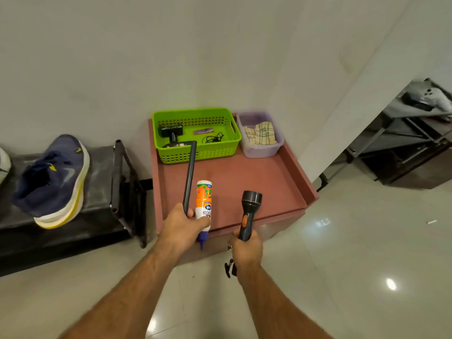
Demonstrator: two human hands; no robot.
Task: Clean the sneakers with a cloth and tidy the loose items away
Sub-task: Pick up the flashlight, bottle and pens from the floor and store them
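Observation:
My left hand [182,222] grips a long black tube [190,176] together with a white and orange glue bottle [203,204], nozzle pointing down. The tube's far end reaches the front wall of the green basket [233,143]. My right hand [245,247] holds a black torch [249,211] with an orange switch, lens pointing away. Both hands are over the front edge of the reddish-brown table [256,182]. A navy sneaker [52,179] with a white and yellow sole lies on the black shoe rack [102,187] at the left. A checked cloth [260,135] sits in a clear tub [274,149].
The green basket holds a black tool, a small purple item and a tangled black cord. Part of a white shoe [3,163] shows at the far left edge. A dark shelf unit [403,143] stands at the right. A key hangs from the table's front below my right hand.

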